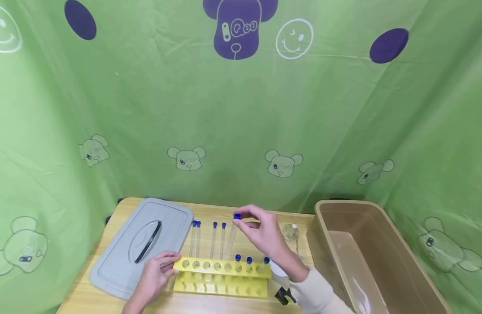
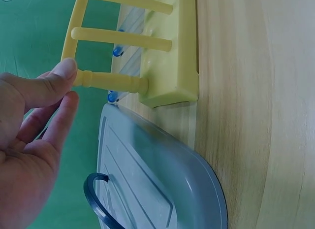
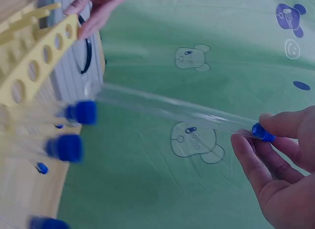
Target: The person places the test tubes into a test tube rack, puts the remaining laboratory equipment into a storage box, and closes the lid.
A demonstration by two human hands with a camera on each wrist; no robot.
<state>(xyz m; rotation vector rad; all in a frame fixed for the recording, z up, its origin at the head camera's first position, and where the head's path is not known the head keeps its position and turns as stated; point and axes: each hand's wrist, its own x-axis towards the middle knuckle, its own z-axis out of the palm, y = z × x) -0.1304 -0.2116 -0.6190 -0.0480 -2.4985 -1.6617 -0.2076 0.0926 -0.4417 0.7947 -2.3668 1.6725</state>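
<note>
Test tube [image 1: 232,237], clear and with a blue cap, was in the head view held upright but slightly tilted, just at the far side of the yellow rack [image 1: 221,288]. The right hand [image 1: 264,231] had it by the top, which probably left the long glass free of fingers. Four other tubes [image 1: 213,242] lay on the table [image 1: 92,301] beyond the rack, and three capped tubes [image 1: 238,258] stood in its right part, kept upright, it seems, by the holes. A grey lid [image 1: 123,248] lay at left; a brown bin [image 1: 321,257] stood at right. In the left wrist view, the left hand [image 2: 24,165] pinched the rack's upper end between thumb and fingers, seemingly for steadiness. In the right wrist view, thumb and fingers pinched the blue cap [image 3: 263,132]; whether the tube's lower end touched anything, I could not tell.
</note>
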